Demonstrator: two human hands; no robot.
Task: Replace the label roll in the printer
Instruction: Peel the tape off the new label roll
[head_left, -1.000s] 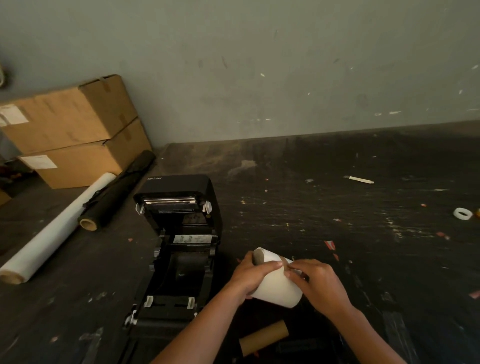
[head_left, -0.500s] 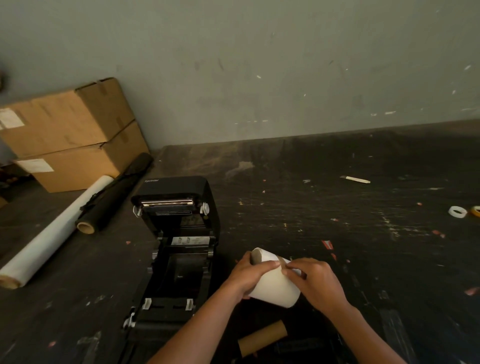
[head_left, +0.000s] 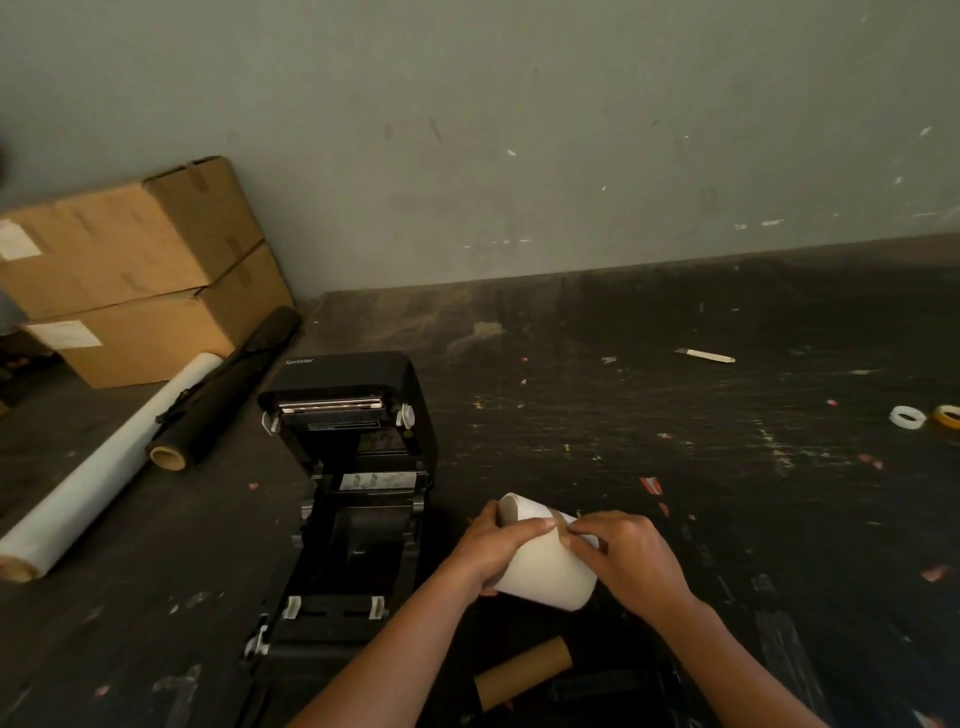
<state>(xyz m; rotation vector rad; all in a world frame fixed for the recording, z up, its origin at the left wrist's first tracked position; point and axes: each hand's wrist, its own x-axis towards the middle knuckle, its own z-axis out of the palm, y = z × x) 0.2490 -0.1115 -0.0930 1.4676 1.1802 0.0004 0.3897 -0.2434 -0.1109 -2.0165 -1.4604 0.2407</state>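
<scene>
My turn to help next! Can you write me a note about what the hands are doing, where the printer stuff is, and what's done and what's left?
Left hand: gripping the new white label roll, held above the table.
Right hand: fingertips picking at the brown tape strip sealing the roll.
Printer: lid open, roll bay empty, just left of the hands.
Empty brown core: lying on the table near the person.
Done: printer opened, no roll in the bay.
Left: peel the tape, seat the roll, feed the labels, close the lid.
</scene>
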